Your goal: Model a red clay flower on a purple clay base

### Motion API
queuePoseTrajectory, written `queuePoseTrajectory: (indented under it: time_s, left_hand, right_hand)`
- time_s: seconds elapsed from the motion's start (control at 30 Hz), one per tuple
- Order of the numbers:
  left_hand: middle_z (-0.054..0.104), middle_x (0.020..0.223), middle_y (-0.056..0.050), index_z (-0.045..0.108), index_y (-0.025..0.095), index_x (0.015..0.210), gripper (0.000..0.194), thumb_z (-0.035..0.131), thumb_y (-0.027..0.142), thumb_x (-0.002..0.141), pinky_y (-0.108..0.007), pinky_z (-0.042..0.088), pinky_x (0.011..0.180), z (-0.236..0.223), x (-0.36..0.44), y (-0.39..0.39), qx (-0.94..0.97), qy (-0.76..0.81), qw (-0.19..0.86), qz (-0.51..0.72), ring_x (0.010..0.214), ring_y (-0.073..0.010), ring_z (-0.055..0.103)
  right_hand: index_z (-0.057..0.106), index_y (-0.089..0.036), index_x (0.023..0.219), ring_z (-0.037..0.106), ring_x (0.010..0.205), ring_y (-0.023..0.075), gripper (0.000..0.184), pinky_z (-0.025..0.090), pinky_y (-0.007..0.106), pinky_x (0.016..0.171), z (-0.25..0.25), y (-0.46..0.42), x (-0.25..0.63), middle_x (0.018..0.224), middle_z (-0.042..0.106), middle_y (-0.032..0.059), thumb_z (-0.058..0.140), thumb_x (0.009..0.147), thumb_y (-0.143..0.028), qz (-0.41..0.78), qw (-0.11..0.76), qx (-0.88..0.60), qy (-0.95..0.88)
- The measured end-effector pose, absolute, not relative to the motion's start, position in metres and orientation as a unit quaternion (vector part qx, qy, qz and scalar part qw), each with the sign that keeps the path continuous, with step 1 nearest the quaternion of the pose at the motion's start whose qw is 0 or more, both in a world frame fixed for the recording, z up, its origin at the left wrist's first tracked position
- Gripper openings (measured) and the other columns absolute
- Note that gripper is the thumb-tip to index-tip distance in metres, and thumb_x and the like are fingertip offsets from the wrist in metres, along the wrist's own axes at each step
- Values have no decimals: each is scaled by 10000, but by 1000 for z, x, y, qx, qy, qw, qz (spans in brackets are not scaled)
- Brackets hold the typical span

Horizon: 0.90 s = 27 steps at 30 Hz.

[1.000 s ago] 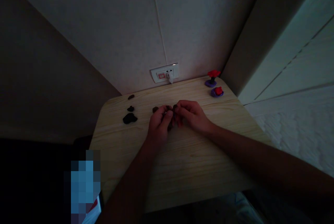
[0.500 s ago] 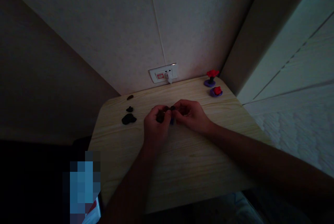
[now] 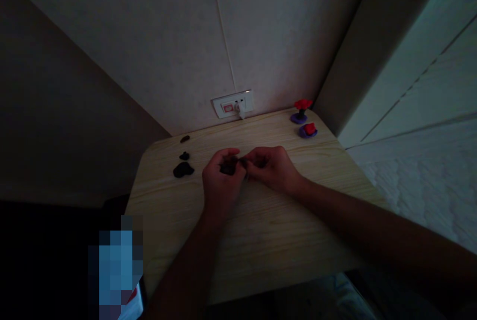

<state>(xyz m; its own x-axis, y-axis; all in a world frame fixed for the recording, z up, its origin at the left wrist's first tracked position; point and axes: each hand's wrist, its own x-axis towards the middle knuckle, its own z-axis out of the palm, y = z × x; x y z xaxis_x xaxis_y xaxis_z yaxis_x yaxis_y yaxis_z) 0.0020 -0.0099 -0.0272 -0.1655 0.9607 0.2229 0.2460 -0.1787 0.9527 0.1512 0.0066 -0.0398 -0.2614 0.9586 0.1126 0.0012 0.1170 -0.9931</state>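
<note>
Over the middle of the wooden table my left hand [image 3: 222, 180] and my right hand [image 3: 275, 168] meet, fingers curled and fingertips pinched together. Between them is a small dark piece [image 3: 243, 162] that looks like modelling clay; most of it is hidden by the fingers. To the left lie a flat black clay piece [image 3: 183, 170], a smaller black clay lump [image 3: 184, 156] and a brown clay strip [image 3: 185, 139]. At the back right stands a red clay flower [image 3: 303, 104] on a dark stem and purple base. In front of it sits a red and purple clay piece [image 3: 308, 130].
The table [image 3: 261, 240] has a pale wood-grain top and stands against the wall. A wall socket [image 3: 231, 104] with a white plug is just above its back edge. A pale panel rises at the right. The room is dim.
My fingers have shifted slightly around the dark piece, and the left index finger has lifted a little. Less of the piece shows now. Other things on the table stay where they were.
</note>
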Motion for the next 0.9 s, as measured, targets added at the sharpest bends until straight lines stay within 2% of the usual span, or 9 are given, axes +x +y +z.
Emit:
queuePoseTrajectory:
  time_s: [0.23, 0.57, 0.7, 0.9]
  left_hand:
    - [697, 796, -9, 693, 166, 1017, 259, 699, 156, 758, -210, 515, 611, -28, 2, -9, 559, 535, 347, 530, 671, -111, 645]
    - [664, 747, 8, 681, 164, 985, 249, 684, 167, 736, -216, 480, 563, -26, -1, -4, 534, 519, 404, 532, 609, -104, 605]
    - [663, 746, 11, 663, 184, 971, 226, 714, 232, 757, -219, 471, 527, -29, -2, -4, 518, 510, 429, 537, 584, -107, 599]
    - [708, 834, -31, 684, 177, 1001, 327, 808, 364, 763, -226, 483, 545, -33, -2, -3, 511, 515, 428, 538, 632, -119, 624]
  right_hand:
    - [674, -171, 814, 650, 539, 124, 169, 517, 222, 503, -38, 7, 151, 644, 681, -6, 758, 786, -315, 566, 454, -391, -566]
    - [578, -164, 704, 631, 409, 120, 324, 534, 207, 411, -37, 18, 149, 550, 698, 5, 795, 734, -403, 690, 438, -328, -473]
    - [534, -193, 764, 621, 397, 121, 349, 518, 208, 390, -38, 17, 148, 558, 693, -19, 793, 754, -426, 672, 459, -332, -477]
    - [557, -190, 801, 599, 424, 100, 369, 490, 197, 412, -34, 12, 149, 585, 671, -26, 792, 797, -476, 615, 496, -343, -507]
